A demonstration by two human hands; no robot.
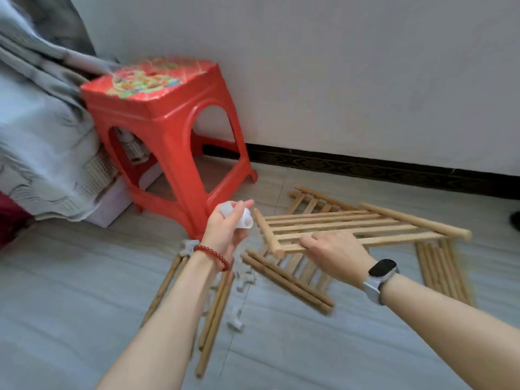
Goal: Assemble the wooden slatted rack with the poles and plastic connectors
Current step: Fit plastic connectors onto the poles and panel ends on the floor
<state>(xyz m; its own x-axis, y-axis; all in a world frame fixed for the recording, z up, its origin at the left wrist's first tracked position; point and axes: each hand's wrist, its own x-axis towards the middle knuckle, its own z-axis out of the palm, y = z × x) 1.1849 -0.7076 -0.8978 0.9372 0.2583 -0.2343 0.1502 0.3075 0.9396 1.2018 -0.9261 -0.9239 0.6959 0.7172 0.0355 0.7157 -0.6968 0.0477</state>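
My left hand (229,225) grips a white plastic connector (244,219), held just left of the near end of a slatted wooden rack panel (351,225). My right hand (336,253) grips that panel by its front slats and keeps it raised off the floor. A second slatted panel (289,277) lies on the floor beneath it, and a third (312,202) shows behind. Loose wooden poles (213,313) lie on the floor below my left arm. Several white connectors (243,280) are scattered among them.
A red plastic stool (166,130) stands at the back left against the white wall. A bed with a grey cover (36,130) fills the left edge. Another bundle of poles (441,266) lies at the right on the grey tiled floor (70,291).
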